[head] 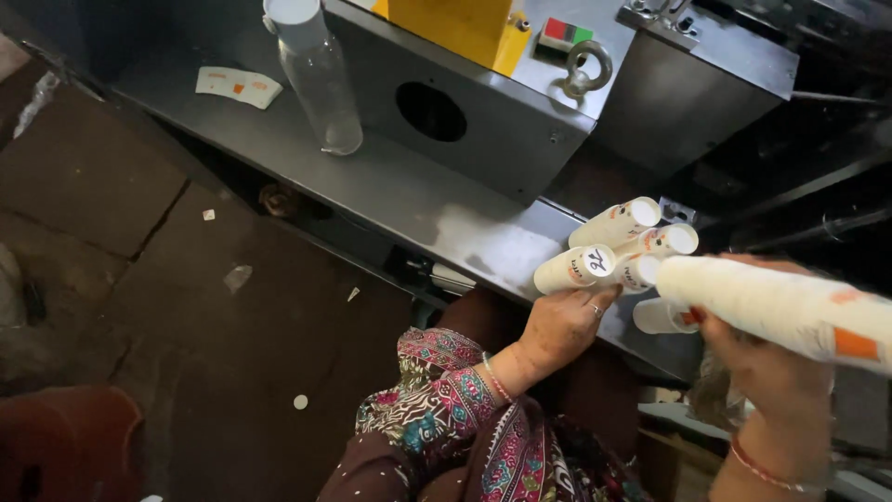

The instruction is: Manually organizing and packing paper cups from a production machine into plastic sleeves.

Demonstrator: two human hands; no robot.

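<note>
Left hand [565, 325]: your fingers grip a bundle of white tubes [621, 249] at the desk [390, 186] edge.
Right hand [767, 367]: closed around a tube stack [780, 307], near right.
Tip: keep tube ends aligned.

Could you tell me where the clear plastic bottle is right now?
In the head view the clear plastic bottle stands at upper left on the grey metal ledge, beside the machine housing, right of a paper label.
</note>
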